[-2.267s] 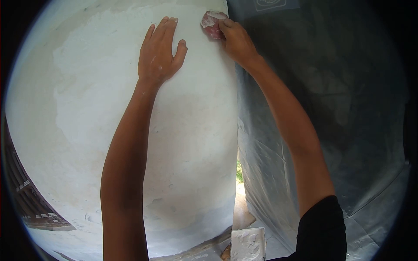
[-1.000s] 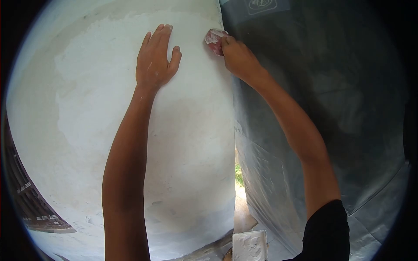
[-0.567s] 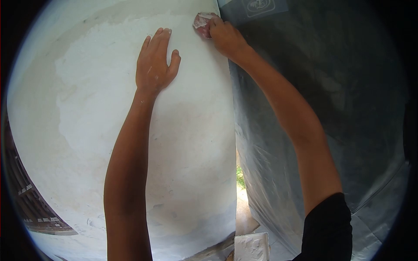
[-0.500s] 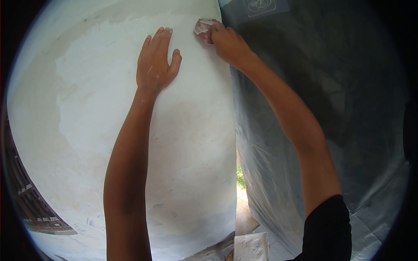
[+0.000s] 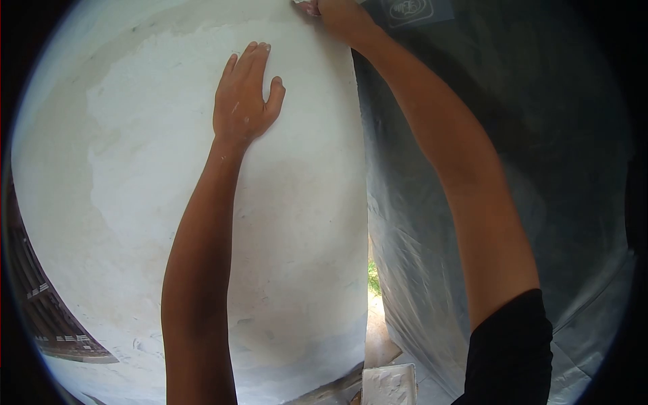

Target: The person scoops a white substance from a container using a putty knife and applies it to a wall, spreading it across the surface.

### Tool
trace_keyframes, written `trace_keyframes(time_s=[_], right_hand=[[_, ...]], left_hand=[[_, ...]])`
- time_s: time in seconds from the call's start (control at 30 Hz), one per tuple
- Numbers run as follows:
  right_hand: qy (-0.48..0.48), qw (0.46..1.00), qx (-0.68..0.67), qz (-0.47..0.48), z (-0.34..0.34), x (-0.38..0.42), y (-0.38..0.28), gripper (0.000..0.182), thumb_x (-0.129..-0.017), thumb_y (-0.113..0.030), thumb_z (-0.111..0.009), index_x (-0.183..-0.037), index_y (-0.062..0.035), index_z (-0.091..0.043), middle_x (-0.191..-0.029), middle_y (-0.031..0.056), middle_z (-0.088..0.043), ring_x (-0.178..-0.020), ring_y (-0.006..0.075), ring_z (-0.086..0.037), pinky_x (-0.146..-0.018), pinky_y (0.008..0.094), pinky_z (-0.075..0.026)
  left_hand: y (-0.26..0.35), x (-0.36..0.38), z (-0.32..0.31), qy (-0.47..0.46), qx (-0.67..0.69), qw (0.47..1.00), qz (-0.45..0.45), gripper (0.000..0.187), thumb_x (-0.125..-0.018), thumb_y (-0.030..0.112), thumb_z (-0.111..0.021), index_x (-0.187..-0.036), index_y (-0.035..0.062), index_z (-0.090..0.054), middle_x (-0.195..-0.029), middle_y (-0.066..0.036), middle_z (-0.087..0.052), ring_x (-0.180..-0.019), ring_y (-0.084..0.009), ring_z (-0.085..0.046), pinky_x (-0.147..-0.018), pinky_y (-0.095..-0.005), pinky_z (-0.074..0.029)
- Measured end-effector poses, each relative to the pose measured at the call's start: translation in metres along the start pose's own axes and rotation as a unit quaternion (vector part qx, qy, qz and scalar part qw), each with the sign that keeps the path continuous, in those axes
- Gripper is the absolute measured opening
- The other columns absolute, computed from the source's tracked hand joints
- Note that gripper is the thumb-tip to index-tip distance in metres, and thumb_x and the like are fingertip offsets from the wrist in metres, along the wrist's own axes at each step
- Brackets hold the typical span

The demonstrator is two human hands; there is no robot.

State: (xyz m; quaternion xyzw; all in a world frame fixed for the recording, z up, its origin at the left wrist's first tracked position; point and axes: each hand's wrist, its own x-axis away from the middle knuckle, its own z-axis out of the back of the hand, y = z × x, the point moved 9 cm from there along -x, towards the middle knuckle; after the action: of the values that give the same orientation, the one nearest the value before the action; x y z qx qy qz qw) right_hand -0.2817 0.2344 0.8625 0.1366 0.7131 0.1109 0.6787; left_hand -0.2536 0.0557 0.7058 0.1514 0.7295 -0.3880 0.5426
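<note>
Left hand (image 5: 244, 94) lies flat, fingers spread, on the white wall (image 5: 135, 169); right hand (image 5: 341, 15) pinches a reddish pad (image 5: 305, 5) beside grey plastic sheeting (image 5: 513, 135).

White plastered wall (image 5: 135, 169) fills the left half, patchy: brighter white coat in the middle, duller beige-grey band along the top and left. Grey plastic sheet (image 5: 526, 135) hangs to its right, wrinkled, with a printed label (image 5: 408, 8) near the top. Between them a narrow gap (image 5: 372, 283) shows daylight, grass and bare ground; a plaster-smeared board (image 5: 388, 386) lies at the bottom.
</note>
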Motion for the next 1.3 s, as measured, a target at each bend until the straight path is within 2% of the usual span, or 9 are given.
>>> trace_keyframes(time_s=[0.1, 0.17, 0.4, 0.47, 0.6, 0.67, 0.9, 1.07, 1.3], right_hand=[[-0.052, 0.995, 0.087, 0.011, -0.01, 0.017, -0.008, 0.032, -0.102, -0.029, -0.053, -0.106, -0.0005, -0.066, -0.109, 0.0205, -0.064, -0.1, 0.0362, -0.066, -0.088, 0.0452, -0.054], [-0.073, 0.995, -0.068, 0.007, 0.008, 0.055, -0.016, 0.029, -0.088, 0.001, -0.055, -0.115, 0.0019, -0.062, -0.108, 0.0241, -0.063, -0.099, 0.041, -0.064, -0.084, 0.0495, -0.05], [-0.079, 0.993, -0.088, -0.011, 0.034, 0.034, -0.019, 0.027, -0.09, -0.001, -0.054, -0.114, 0.0017, -0.064, -0.117, 0.0243, -0.063, -0.102, 0.0419, -0.065, -0.088, 0.0509, -0.052], [0.069, 0.998, 0.005, -0.001, 0.026, 0.017, -0.011, 0.031, -0.102, -0.029, -0.054, -0.107, -0.0004, -0.066, -0.112, 0.0206, -0.064, -0.098, 0.0361, -0.067, -0.084, 0.0455, -0.055], [-0.01, 0.999, 0.038, -0.023, 0.003, 0.013, 0.001, 0.033, -0.102, -0.028, -0.053, -0.111, 0.0003, -0.066, -0.116, 0.0211, -0.063, -0.099, 0.0377, -0.066, -0.085, 0.0462, -0.055], [-0.092, 0.995, 0.002, -0.048, 0.002, 0.033, 0.006, 0.027, -0.09, -0.001, -0.053, -0.113, 0.0031, -0.066, -0.114, 0.0246, -0.065, -0.104, 0.0426, -0.066, -0.091, 0.05, -0.052], [-0.131, 0.987, -0.057, -0.078, 0.038, 0.061, -0.007, 0.028, -0.091, -0.002, -0.052, -0.114, 0.0049, -0.067, -0.116, 0.027, -0.063, -0.108, 0.0442, -0.065, -0.094, 0.0495, -0.053], [0.056, 0.997, -0.039, -0.035, 0.002, 0.016, 0.016, 0.034, -0.104, -0.026, -0.05, -0.107, 0.0011, -0.071, -0.111, 0.0234, -0.067, -0.102, 0.0404, -0.066, -0.091, 0.0479, -0.052], [-0.049, 0.996, 0.01, -0.068, -0.015, -0.019, 0.02, 0.029, -0.101, -0.022, -0.053, -0.103, 0.0006, -0.072, -0.109, 0.0248, -0.068, -0.105, 0.0417, -0.066, -0.088, 0.0477, -0.054]], left_hand=[[-0.002, 0.0, 0.001, -0.002, 0.003, 1.0, 0.006, 0.05, -0.092, 0.013, -0.055, -0.14, -0.0004, -0.053, -0.14, -0.019, -0.06, -0.138, -0.0326, -0.05, -0.121, -0.0473, -0.032], [0.0, 0.0, 0.001, 0.001, 0.009, 1.0, 0.0, 0.05, -0.093, 0.014, -0.055, -0.14, -0.0003, -0.053, -0.14, -0.019, -0.06, -0.138, -0.0328, -0.051, -0.121, -0.0471, -0.032], [0.0, -0.001, 0.0, -0.002, -0.003, 1.0, 0.001, 0.05, -0.092, 0.014, -0.056, -0.14, -0.0001, -0.054, -0.141, -0.019, -0.06, -0.138, -0.0327, -0.051, -0.12, -0.0476, -0.033], [-0.001, 0.0, 0.0, 0.013, -0.012, 1.0, -0.012, 0.051, -0.09, 0.018, -0.059, -0.137, 0.0002, -0.055, -0.136, -0.019, -0.063, -0.136, -0.0312, -0.053, -0.119, -0.0466, -0.036], [-0.002, -0.001, 0.0, 0.014, -0.009, 1.0, -0.012, 0.05, -0.09, 0.018, -0.059, -0.136, 0.0, -0.056, -0.135, -0.019, -0.063, -0.136, -0.0313, -0.053, -0.119, -0.0465, -0.035], [-0.001, 0.001, 0.0, 0.021, -0.012, 1.0, -0.018, 0.05, -0.09, 0.018, -0.059, -0.137, -0.0002, -0.056, -0.135, -0.019, -0.063, -0.135, -0.0313, -0.053, -0.118, -0.0464, -0.036], [0.001, 0.0, 0.0, 0.018, -0.017, 1.0, -0.017, 0.05, -0.089, 0.017, -0.06, -0.136, -0.0002, -0.056, -0.134, -0.019, -0.064, -0.135, -0.031, -0.054, -0.118, -0.0465, -0.036], [-0.002, 0.0, -0.001, 0.018, -0.019, 1.0, -0.018, 0.05, -0.089, 0.017, -0.06, -0.136, -0.0004, -0.056, -0.134, -0.019, -0.064, -0.135, -0.0313, -0.054, -0.118, -0.0466, -0.037], [-0.003, 0.0, -0.002, -0.004, -0.002, 1.0, 0.005, 0.051, -0.092, 0.014, -0.056, -0.141, 0.0004, -0.054, -0.141, -0.019, -0.06, -0.139, -0.0322, -0.051, -0.121, -0.0467, -0.032]])
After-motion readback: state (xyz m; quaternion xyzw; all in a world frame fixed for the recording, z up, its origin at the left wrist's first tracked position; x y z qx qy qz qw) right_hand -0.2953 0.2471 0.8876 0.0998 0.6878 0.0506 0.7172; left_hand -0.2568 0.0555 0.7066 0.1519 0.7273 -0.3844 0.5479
